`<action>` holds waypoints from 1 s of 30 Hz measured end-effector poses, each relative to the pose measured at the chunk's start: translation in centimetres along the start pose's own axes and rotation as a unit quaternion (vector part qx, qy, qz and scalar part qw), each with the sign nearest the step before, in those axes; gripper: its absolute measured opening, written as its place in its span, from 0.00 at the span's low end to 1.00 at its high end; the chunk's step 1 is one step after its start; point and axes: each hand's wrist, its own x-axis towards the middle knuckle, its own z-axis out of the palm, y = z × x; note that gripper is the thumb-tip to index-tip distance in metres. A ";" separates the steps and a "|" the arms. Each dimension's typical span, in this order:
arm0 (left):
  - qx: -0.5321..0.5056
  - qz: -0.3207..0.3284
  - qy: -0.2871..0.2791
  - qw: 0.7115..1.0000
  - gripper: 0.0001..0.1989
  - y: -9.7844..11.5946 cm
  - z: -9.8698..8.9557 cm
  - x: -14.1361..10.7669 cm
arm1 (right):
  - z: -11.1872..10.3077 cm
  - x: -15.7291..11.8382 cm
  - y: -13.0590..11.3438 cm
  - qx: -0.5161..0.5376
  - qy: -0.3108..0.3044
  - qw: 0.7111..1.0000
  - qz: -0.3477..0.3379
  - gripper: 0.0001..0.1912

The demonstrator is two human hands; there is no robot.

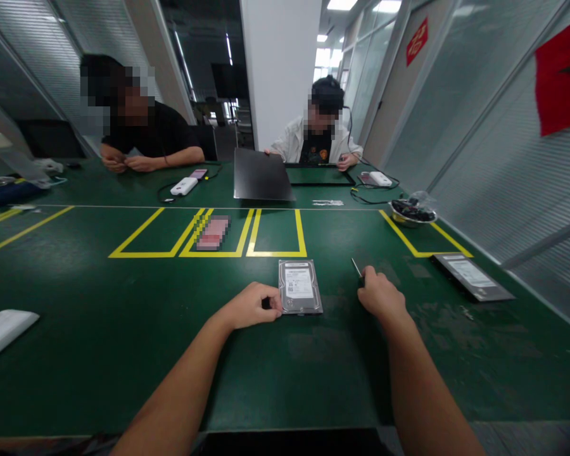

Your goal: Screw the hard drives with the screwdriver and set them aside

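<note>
A hard drive (300,288) with a white label lies flat on the green table in front of me. My left hand (255,304) is at its lower left edge, thumb and fingers curled and closed on that side. To the right of the drive, my right hand (381,292) is closed around a screwdriver (356,267). Only its thin metal shaft shows, pointing away and up to the left; the handle is hidden in my fingers. The shaft is apart from the drive.
Yellow tape frames (277,255) mark the table beyond the drive. A metal bowl (413,218) of dark parts stands back right, near a second labelled drive-like unit (472,277). Opposite, one person (318,136) holds a dark panel (262,176); another person (152,139) leans at left.
</note>
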 end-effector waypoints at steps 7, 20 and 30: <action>0.010 -0.025 -0.058 0.998 0.06 0.5 -0.9 0.5 | 0.0 0.0 0.1 0.005 -0.001 1.000 -0.004 0.17; -0.157 -0.027 0.190 0.969 0.08 -1.0 2.8 2.9 | 0.2 0.3 0.3 0.016 0.003 1.000 -0.003 0.18; -0.051 -0.038 0.172 0.983 0.08 0.0 2.9 -0.8 | 0.0 0.1 0.2 0.019 0.006 1.000 -0.010 0.16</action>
